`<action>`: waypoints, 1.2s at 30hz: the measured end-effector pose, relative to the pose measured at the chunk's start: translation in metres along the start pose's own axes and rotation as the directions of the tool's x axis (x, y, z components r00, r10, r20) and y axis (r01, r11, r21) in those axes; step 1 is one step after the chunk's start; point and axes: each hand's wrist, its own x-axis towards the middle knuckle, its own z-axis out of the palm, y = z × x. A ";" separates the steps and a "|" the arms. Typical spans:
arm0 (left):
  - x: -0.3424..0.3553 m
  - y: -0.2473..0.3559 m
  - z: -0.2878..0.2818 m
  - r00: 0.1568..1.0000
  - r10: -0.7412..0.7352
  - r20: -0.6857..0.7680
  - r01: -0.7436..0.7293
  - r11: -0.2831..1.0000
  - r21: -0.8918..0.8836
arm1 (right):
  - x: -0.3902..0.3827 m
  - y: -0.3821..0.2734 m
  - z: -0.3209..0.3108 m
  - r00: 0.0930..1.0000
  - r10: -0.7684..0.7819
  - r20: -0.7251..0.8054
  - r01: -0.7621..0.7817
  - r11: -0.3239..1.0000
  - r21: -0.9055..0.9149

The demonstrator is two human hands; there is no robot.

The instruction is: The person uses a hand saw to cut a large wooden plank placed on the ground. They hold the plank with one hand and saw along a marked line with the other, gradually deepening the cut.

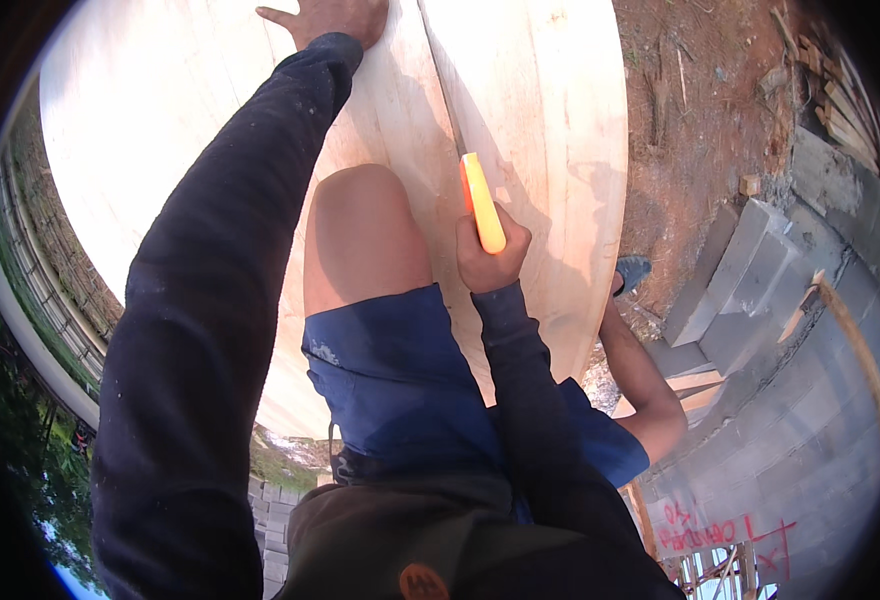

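A wide pale wooden panel (560, 90) fills the upper middle, with a narrow dark line running lengthwise along it. My left hand (335, 22) rests on it near the top edge, thumb stretched out, partly cut off by the frame. My right hand (492, 255) grips the yellow and orange handle (481, 195) of a saw, whose thin blade lies along that dark line. My bare left knee (365, 230) is on the panel, between my two arms.
Right of the panel are my sandalled foot (632, 272), reddish dirt (690, 90), grey concrete blocks (735, 270), scrap timber (840, 110) and a block wall (780, 430) with red markings. A curved pale edge and greenery lie at the far left.
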 end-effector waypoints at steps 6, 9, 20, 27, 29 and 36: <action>-0.006 -0.016 0.014 0.999 -0.034 0.030 0.035 0.999 -0.036 | -0.155 -0.008 -0.087 0.996 0.058 0.061 -0.045 0.979 -0.200; -0.004 -0.025 0.016 0.999 -0.035 0.010 0.035 0.999 -0.005 | -0.176 -0.022 -0.103 0.995 0.077 0.057 -0.063 0.975 -0.211; 0.000 -0.004 0.011 0.999 -0.015 0.051 0.019 0.997 -0.077 | -0.062 -0.003 -0.038 0.994 0.072 0.076 -0.067 0.995 -0.073; -0.004 -0.010 0.005 0.997 -0.046 0.059 0.048 0.999 -0.022 | -0.176 -0.015 -0.113 0.992 0.087 0.092 -0.071 0.983 -0.172; -0.007 0.000 0.003 0.994 -0.053 0.098 0.056 0.998 -0.029 | -0.134 0.011 -0.081 0.995 0.073 0.066 -0.068 0.994 -0.087; -0.006 -0.010 0.006 0.998 -0.030 0.046 0.034 0.995 -0.097 | -0.044 0.008 -0.022 0.998 0.021 0.052 -0.021 1.000 0.003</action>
